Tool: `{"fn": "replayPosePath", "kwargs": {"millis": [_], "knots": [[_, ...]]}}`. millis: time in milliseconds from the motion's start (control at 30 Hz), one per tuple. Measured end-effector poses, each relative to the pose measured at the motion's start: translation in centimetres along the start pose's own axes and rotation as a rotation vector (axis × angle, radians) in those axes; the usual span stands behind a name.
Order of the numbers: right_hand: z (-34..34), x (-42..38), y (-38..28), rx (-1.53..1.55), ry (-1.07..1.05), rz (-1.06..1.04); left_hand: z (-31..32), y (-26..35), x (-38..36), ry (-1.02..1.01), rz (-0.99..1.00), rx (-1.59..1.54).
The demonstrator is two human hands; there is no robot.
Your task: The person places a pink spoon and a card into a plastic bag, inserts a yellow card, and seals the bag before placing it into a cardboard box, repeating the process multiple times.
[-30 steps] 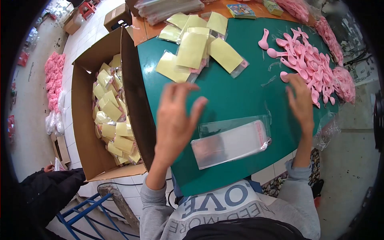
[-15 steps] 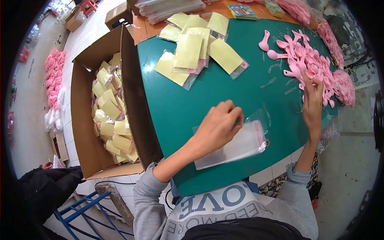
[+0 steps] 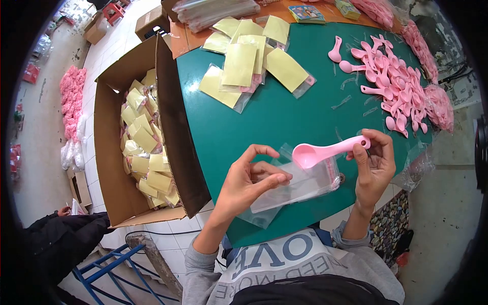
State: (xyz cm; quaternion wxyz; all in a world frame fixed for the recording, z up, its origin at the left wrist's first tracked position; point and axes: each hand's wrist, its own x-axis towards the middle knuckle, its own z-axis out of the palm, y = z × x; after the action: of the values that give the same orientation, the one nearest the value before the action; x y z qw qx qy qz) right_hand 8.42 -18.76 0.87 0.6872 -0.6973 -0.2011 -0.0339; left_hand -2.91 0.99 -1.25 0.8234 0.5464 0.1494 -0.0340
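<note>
In my right hand, a pink measuring spoon is pinched by its handle end, its bowl pointing left. My left hand has its fingers curled round a thin clear plastic bag, whose film shows above and below the fingers. The bag's exact outline is hard to make out. The spoon's bowl is close to the bag, just right of my left fingers. Under both lies a stack of clear plastic bags on the green table top. A heap of pink spoons spreads at the far right.
Packets with yellow cards are piled at the table's far side. On the left stands an open cardboard box full of similar packets. Bundled plastic bags lie at the back. Another person's dark sleeve shows at lower left.
My right hand has come from the heap toward me with a pink spoon. My left hand has moved left and down from the stack, with a clear plastic bag in its fingers.
</note>
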Motion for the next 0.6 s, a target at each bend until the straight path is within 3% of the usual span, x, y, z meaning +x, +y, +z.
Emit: {"fn": "replayPosePath", "kwargs": {"millis": [433, 533, 600], "knots": [[0.3, 0.0, -1.0, 0.014, -0.162, 0.014, 0.4, -0.3, 0.3, -0.07, 0.018, 0.144], [0.3, 0.2, -1.0, 0.041, -0.04, -0.058, 0.4, -0.2, 0.4, -0.081, -0.028, 0.146], [0.5, 0.3, -1.3, 0.002, -0.079, -0.052, 0.4, -0.2, 0.4, -0.081, -0.041, 0.116]]}}
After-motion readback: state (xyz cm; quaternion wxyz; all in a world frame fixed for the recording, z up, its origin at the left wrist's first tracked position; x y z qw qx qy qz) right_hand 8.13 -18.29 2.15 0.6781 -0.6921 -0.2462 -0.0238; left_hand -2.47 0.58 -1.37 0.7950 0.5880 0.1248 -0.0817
